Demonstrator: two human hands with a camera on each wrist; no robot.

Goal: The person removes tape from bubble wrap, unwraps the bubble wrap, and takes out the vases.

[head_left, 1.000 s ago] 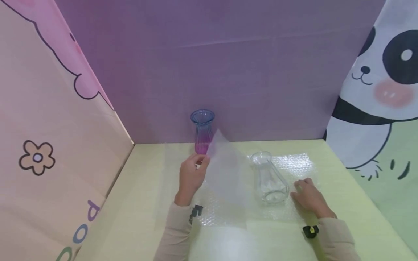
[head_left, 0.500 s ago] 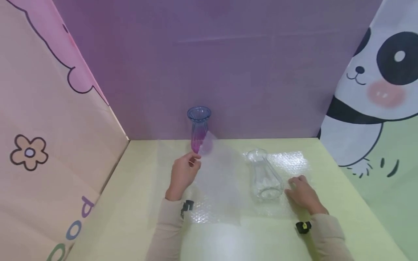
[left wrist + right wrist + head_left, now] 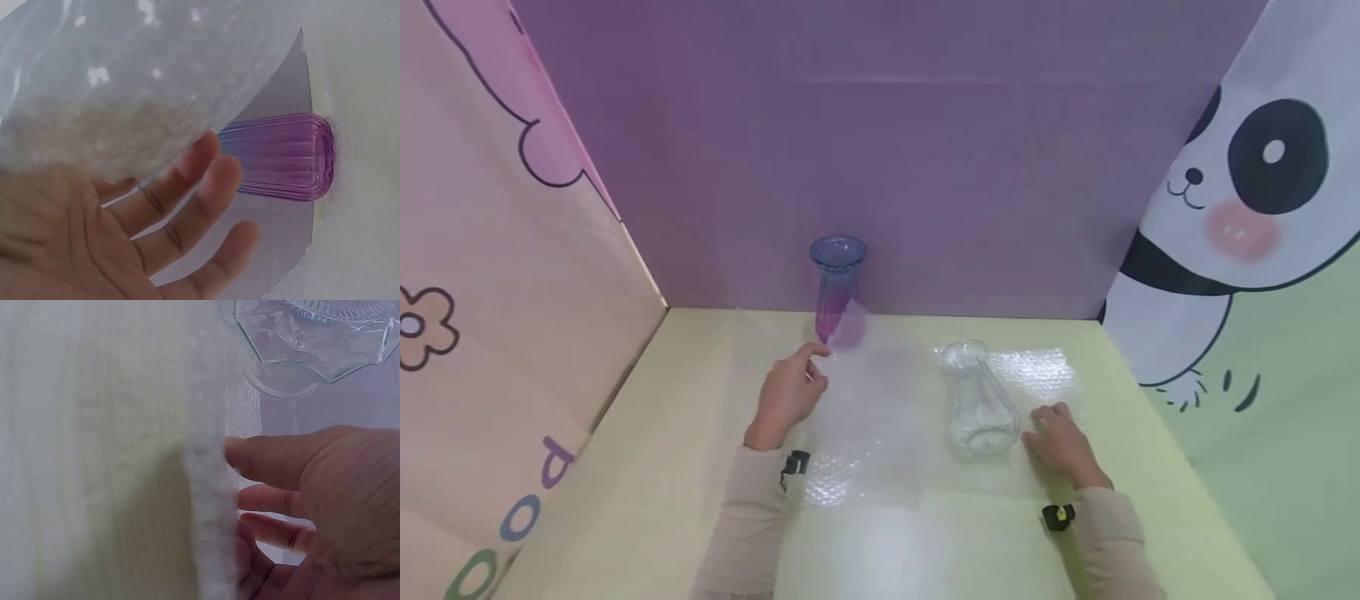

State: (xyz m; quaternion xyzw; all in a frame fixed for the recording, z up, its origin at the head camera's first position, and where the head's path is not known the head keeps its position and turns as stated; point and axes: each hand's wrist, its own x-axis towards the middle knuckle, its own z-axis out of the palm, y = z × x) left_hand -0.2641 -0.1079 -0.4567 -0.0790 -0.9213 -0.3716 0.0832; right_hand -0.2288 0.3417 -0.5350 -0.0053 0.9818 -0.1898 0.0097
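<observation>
A clear glass vase (image 3: pixel 985 408) lies on its side on bubble wrap (image 3: pixel 1037 372), its mouth toward the back wall. My left hand (image 3: pixel 788 390) pinches a raised corner of the wrap; in the left wrist view, film (image 3: pixel 119 75) covers part of the thumb side. Just beyond that corner, a blue-to-pink glass vase (image 3: pixel 835 292) stands upright, partly behind the film. My right hand (image 3: pixel 1060 442) is at the wrap's right edge, close to the clear vase. In the right wrist view, its thumb and curled fingers grip the blurred wrap edge (image 3: pixel 209 506); the fingertips are partly hidden.
The pale yellow table (image 3: pixel 617 492) meets a purple back wall (image 3: pixel 880 167). A panda-printed panel (image 3: pixel 1165 333) stands on the right, and a pink and cream printed panel (image 3: pixel 490 275) on the left.
The head view has shifted, so everything sits further left in it. My left hand still holds the raised corner, which leans slightly lower. My right hand and the clear vase keep their places.
</observation>
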